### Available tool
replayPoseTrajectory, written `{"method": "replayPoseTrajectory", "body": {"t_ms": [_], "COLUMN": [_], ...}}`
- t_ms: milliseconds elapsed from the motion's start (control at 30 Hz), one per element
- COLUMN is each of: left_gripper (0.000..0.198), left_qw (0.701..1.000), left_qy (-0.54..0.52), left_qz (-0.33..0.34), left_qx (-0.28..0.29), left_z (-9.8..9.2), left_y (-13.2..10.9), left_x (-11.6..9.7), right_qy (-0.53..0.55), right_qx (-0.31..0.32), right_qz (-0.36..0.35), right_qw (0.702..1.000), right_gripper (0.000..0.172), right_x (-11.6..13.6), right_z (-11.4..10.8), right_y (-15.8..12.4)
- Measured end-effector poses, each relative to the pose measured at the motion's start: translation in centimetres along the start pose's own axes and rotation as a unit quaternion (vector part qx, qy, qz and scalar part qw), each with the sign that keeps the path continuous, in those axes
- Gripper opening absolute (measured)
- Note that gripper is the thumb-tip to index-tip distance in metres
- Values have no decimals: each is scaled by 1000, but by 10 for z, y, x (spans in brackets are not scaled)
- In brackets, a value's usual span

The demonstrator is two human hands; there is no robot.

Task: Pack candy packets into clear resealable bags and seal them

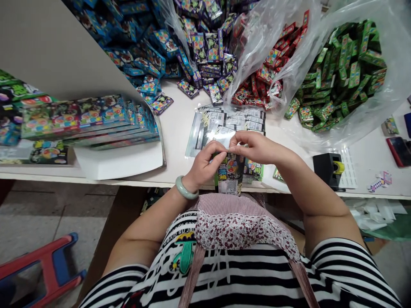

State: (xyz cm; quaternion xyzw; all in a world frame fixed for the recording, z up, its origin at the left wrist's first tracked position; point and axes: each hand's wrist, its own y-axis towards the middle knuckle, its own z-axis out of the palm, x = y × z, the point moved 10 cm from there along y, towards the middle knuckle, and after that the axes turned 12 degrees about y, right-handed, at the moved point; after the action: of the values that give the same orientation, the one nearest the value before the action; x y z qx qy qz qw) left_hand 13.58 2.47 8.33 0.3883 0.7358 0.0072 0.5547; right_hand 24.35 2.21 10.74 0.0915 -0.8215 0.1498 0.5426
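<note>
A black printed packet [229, 171] with bright lettering and a colour wheel hangs at the table's front edge, near my apron. At its upper edge my left hand [207, 164] is closed in a pinch, thumb and forefinger together. My right hand [252, 147] pinches the same edge from the other side, its fingertips almost touching the left ones. Just beneath, a similar green and black packet [253, 170] lies partly covered. Behind my hands, several dark label-printed packets [236, 122] lie on a clear plastic sheet [192, 143].
Piles of small boxes line the back: blue [144, 55], purple [205, 47], red [266, 72] and green [348, 70], some in clear bags. Left stands a stack of printed cartons [93, 115]. Right are a tape dispenser [327, 169] and a phone [399, 152]. A stool [45, 265] stands below.
</note>
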Motion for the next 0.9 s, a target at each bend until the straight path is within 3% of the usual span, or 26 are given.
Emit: {"method": "replayPoseTrajectory", "body": {"t_ms": [200, 367, 700, 900], "left_gripper": [19, 19, 17, 25], "left_qw": [999, 999, 997, 995], "left_qy": [-12, -12, 13, 48], "left_qz": [-25, -30, -46, -37], "left_qx": [-21, -38, -56, -77], "left_z": [1, 1, 3, -1], "left_y": [2, 3, -1, -5], "left_x": [6, 10, 14, 14], "right_qy": [17, 17, 44, 162], "right_qx": [-18, -81, -133, -110], "right_qz": [87, 65, 56, 125], "right_qw": [996, 994, 989, 973], "right_gripper": [17, 15, 14, 16], "right_x": [-19, -19, -25, -55], "right_z": [4, -3, -3, 2], "right_y": [7, 3, -4, 2]}}
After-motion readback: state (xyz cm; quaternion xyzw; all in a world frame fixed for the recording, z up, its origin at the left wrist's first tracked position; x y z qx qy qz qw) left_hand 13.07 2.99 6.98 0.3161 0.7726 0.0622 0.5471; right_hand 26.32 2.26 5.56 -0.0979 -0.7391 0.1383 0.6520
